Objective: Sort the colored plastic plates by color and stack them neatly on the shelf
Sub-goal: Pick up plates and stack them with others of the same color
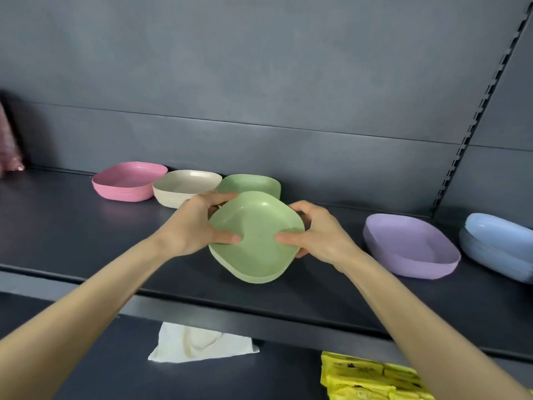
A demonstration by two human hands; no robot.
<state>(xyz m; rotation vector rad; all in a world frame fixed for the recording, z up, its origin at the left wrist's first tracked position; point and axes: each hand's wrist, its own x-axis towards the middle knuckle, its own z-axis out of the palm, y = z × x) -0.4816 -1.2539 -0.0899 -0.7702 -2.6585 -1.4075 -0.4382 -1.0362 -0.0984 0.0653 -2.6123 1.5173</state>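
Here, the left hand (190, 223) and right hand (320, 235) both grip a green plate (256, 252) over the dark shelf (86, 226); a grey panel (259, 82) forms the back wall.

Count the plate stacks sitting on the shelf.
5: pink stack far left, cream stack next, green stack centre, purple stack right, blue stack farthest right, partly cut off.

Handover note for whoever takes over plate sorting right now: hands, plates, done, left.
Left hand and right hand both grip a green plate by opposite edges, thumbs on its inside, in front of the green stack.
On the shelf, left to right: pink stack, cream stack, green stack, purple stack, blue stack.
Done: five colours separated.
Left: set the held plate on the green stack.
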